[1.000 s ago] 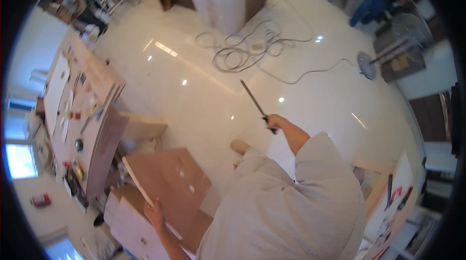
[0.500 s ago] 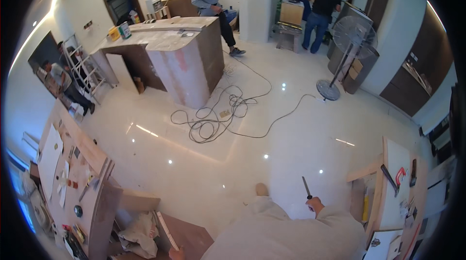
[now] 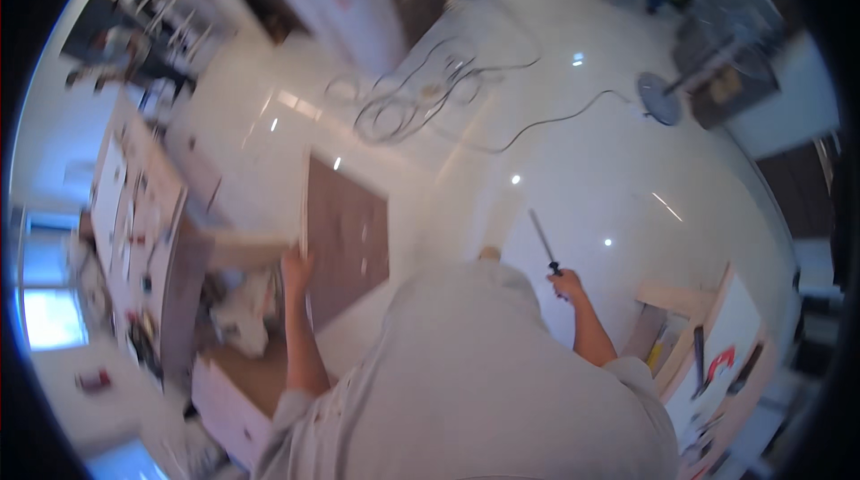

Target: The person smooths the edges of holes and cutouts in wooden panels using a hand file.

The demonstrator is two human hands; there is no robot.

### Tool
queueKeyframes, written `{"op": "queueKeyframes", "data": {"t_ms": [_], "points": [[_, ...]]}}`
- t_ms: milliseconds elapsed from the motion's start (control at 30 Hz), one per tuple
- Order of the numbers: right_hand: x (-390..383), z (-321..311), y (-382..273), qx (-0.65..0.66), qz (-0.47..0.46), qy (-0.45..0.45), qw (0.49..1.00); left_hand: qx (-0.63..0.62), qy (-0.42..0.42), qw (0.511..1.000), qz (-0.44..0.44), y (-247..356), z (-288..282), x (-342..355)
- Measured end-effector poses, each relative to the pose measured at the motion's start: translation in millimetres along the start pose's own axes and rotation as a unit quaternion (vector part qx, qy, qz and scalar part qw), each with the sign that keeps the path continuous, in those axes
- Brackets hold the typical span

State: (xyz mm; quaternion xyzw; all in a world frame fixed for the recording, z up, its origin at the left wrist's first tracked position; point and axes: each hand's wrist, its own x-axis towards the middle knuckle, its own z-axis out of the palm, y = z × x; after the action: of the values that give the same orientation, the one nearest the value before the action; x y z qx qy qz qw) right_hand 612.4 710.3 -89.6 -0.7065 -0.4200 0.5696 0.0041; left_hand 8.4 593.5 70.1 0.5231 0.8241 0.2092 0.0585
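Note:
My left hand (image 3: 296, 270) grips the near edge of a brown board (image 3: 348, 234), which stands tilted on the white floor with its brown face toward me. My right hand (image 3: 566, 285) is shut on the handle of a long thin dark tool (image 3: 543, 242) that points up and away over the floor. My torso in a light shirt fills the lower middle of the view and hides what lies below it.
A cluttered workbench (image 3: 134, 220) runs along the left. Coiled cables (image 3: 408, 99) lie on the floor ahead, beside a tall cabinet (image 3: 376, 5). A standing fan (image 3: 681, 86) is far right. Another bench with tools (image 3: 708, 364) sits at lower right. People stand at the far top.
The view has swung down and left. My left hand now holds the brown board upright, and my right hand still carries the long tool.

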Motion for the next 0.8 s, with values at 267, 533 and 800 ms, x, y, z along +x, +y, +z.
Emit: {"op": "queueKeyframes", "data": {"t_ms": [267,533,800], "points": [[4,-66,71,0.092,0.103,0.058,0.989,-0.233,-0.042,0.96,-0.147,137,-3,142],[-41,-49,127,0.249,0.242,0.15,0.926,-0.379,-0.083,0.907,-0.164,210,77,249],[-42,-54,-8,0.266,0.095,0.245,0.927,-0.151,-0.229,0.944,0.182,333,156,290]]}}
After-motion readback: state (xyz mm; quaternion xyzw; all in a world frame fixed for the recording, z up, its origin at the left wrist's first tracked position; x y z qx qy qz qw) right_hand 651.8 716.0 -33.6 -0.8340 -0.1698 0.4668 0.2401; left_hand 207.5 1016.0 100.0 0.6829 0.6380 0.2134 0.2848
